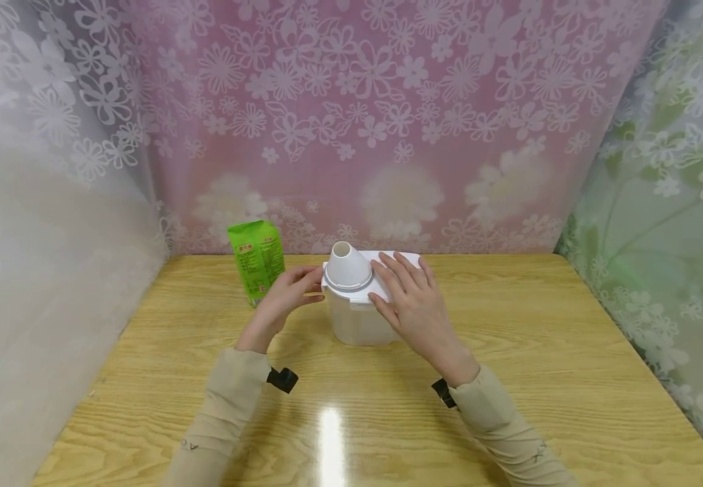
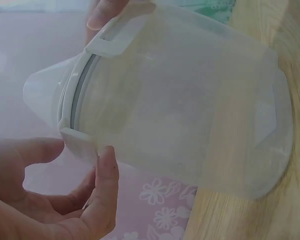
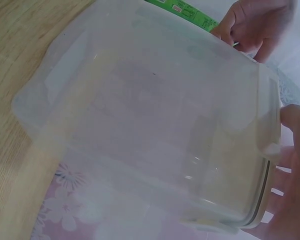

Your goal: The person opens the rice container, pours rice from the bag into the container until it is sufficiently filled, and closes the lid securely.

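Observation:
A clear plastic storage container (image 1: 360, 325) stands upright on the table, with a white lid (image 1: 409, 259) on it. At the lid's left part rises a white cone-shaped spout (image 1: 349, 267), open at its top. My left hand (image 1: 287, 294) is at the lid's left edge. In the left wrist view its fingertips pinch the white side latch (image 2: 80, 145). Resting on the lid's right part is my right hand (image 1: 412, 308), fingers spread and thumb near the front latch (image 3: 268, 112). Through the container's cloudy walls no contents show.
Behind my left hand, a green printed packet (image 1: 256, 260) stands on the wooden table (image 1: 509, 338). Flowered curtains hang at the back (image 1: 351, 135) and along both sides of the table. A black strap mount (image 1: 282, 380) sits at my left wrist, another (image 1: 444, 392) at my right.

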A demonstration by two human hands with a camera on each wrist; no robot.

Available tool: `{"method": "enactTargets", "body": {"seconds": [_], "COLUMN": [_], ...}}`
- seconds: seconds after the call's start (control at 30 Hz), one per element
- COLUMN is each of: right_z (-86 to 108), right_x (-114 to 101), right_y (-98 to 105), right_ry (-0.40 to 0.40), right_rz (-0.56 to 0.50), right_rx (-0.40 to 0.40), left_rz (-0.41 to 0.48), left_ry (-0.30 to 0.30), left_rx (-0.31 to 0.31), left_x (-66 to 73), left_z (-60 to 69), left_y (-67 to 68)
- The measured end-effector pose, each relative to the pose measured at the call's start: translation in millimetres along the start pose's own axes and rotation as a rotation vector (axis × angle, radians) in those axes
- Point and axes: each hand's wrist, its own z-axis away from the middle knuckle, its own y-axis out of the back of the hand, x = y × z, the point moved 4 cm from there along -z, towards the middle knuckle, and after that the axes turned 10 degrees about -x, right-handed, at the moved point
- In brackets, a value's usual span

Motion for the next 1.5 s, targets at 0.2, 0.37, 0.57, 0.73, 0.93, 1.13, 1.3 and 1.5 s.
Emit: {"method": "enactTargets", "body": {"seconds": [0.2, 0.37, 0.57, 0.73, 0.93, 1.13, 1.3, 1.5], "right_z": [-0.2, -0.1, 0.2, 0.3, 0.7, 0.7, 0.3, 1.1], "right_x": [0, 0, 0, -1, -1, -2, -2, -3], "right_y": [0, -1, -3, -2, -2, -1, -2, -3], "right_ry": [-0.002, 0.001, 0.002, -0.003, 0.001, 0.003, 0.004, 0.008], "right_rz": [0.002, 0.010, 0.012, 0.012, 0.014, -0.004, -0.010, -0.003], "right_rx": [0.002, 0.015, 0.023, 0.015, 0.012, 0.013, 0.031, 0.042], "left_rz": [0.155, 0.349, 0.473, 0.482, 0.498, 0.542, 0.518, 0.477], "left_ry": [0.065, 0.113, 0.149, 0.147, 0.146, 0.130, 0.094, 0.128], "left_rx": [-0.038, -0.071, -0.089, -0.125, -0.142, -0.126, -0.051, -0.073], "left_x": [-2.0, -5.2, -11.3, -14.4, -18.4, -17.5, -12.5, -14.4], "left_z": [-6.9, -10.2, -13.6, -16.2, -19.4, -17.7, -16.7, -11.0], "left_y": [3.6, 5.1, 5.1, 3.3, 2.9, 5.9, 9.1, 9.2]}}
